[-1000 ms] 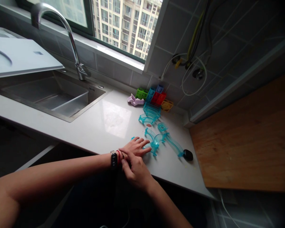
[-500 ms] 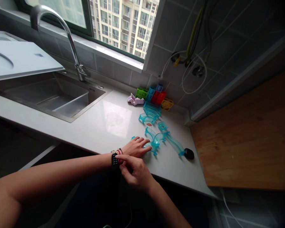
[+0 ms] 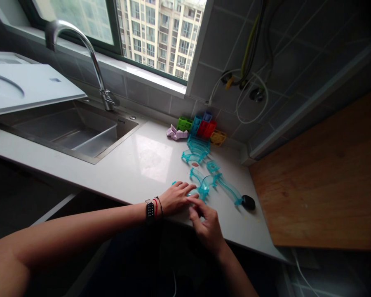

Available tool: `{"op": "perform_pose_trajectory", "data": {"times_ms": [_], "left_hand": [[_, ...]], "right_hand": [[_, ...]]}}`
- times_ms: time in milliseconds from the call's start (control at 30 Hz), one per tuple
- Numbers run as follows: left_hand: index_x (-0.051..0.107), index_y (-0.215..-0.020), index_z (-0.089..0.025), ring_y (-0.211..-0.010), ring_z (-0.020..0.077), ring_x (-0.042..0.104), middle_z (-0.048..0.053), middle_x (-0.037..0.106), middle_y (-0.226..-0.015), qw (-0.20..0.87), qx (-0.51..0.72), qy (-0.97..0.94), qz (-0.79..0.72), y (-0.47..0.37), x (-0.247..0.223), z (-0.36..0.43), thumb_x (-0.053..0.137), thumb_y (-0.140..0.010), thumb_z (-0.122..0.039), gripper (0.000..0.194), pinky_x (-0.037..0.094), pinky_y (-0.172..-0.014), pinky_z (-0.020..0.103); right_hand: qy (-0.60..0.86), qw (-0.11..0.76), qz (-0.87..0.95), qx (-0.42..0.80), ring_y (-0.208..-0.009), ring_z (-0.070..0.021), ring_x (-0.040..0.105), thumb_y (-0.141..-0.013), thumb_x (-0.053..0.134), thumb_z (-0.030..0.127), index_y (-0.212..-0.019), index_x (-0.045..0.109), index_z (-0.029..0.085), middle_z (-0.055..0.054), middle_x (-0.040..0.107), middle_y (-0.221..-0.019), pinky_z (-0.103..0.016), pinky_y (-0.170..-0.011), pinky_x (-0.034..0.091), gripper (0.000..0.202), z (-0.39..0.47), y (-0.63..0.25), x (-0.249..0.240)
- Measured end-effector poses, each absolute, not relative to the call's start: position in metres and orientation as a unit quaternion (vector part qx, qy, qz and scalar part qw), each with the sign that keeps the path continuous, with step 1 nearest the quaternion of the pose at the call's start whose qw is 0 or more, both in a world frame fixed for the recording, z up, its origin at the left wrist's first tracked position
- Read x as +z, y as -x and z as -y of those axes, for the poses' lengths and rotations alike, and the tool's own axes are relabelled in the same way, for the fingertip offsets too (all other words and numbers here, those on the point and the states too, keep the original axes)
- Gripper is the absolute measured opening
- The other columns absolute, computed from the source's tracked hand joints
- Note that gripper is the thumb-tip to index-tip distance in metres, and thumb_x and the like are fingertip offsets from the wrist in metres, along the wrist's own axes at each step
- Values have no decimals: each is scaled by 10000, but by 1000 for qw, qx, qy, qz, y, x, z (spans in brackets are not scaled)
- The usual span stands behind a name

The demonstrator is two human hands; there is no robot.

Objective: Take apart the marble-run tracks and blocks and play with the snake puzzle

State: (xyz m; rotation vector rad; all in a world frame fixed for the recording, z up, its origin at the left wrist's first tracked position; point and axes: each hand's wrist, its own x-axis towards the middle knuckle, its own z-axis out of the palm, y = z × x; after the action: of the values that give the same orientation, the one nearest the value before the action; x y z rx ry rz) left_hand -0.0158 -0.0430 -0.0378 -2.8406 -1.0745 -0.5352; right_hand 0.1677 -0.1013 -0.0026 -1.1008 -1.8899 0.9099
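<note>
Several curved pieces (image 3: 205, 185) of clear turquoise plastic, glossy and see-through, lie right of the frame's centre on our pale table (image 3: 126, 173); they overlap, so we can't count them surely. We have two hands just beside them: our left hand (image 3: 176, 199), palm down, fingers extended, and our right hand (image 3: 207, 227), half curled, its index finger at the left's fingers; whether it grips anything we can't tell. Behind the pieces we count one green block (image 3: 184, 123) and one yellow block (image 3: 218, 137); one black object (image 3: 248, 202) sits lower right.
</note>
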Motion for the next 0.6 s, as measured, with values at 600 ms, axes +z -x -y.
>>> {"op": "perform_pose_trajectory", "data": {"times_ms": [600], "left_hand": [[423,-1513,-202,-998,265,682,101,712,-1163,-64,-204,867,450,18,-28,45,587,-883,-143,654,543,-847,368]], "right_hand": [[542,467,646,265,-800,-197,695,-1029,541,354,-1105,731,204,-57,711,-931,-290,-696,571,254,102,-232,-49]]}}
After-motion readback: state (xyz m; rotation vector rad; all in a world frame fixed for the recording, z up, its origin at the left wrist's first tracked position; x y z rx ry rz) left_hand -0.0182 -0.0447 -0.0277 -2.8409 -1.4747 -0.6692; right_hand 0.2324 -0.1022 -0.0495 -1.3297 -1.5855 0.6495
